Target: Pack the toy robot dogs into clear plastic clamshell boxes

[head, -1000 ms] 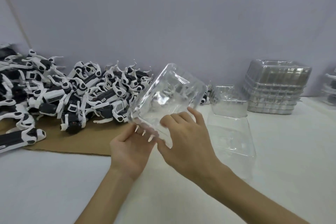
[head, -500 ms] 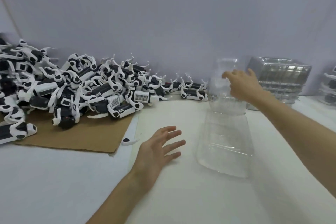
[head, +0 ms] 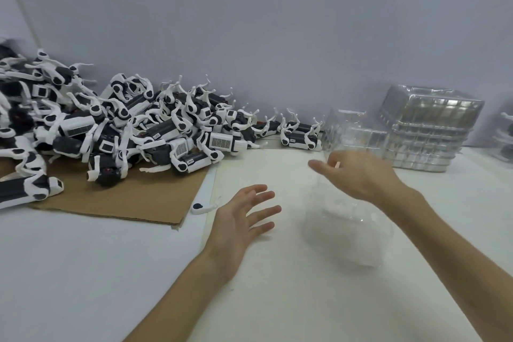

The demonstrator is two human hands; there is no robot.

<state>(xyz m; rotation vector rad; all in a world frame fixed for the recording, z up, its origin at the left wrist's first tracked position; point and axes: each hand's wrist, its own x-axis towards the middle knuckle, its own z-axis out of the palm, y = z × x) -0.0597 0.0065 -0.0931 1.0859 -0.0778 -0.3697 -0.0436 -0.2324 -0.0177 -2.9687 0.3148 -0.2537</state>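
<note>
A heap of black-and-white toy robot dogs point(head: 133, 130) lies on a cardboard sheet point(head: 125, 197) at the left. An open clear clamshell box point(head: 347, 236) rests on the white table, its lid point(head: 348, 130) standing up at the far side. My right hand point(head: 358, 175) hovers over the box with fingers loosely extended toward the left, blurred and holding nothing. To the left of the box, my left hand point(head: 244, 219) is spread flat just above the table, empty.
A stack of empty clear clamshell boxes point(head: 427, 130) stands at the back right by the wall. A loose white toy leg point(head: 202, 207) lies beside the cardboard's corner. Two single dogs point(head: 299, 136) lie along the wall behind the box.
Both hands let go of the clear box, which now lies open on the table. My right hand came off the lid and moved nearer and left. The left hand stays spread.
</note>
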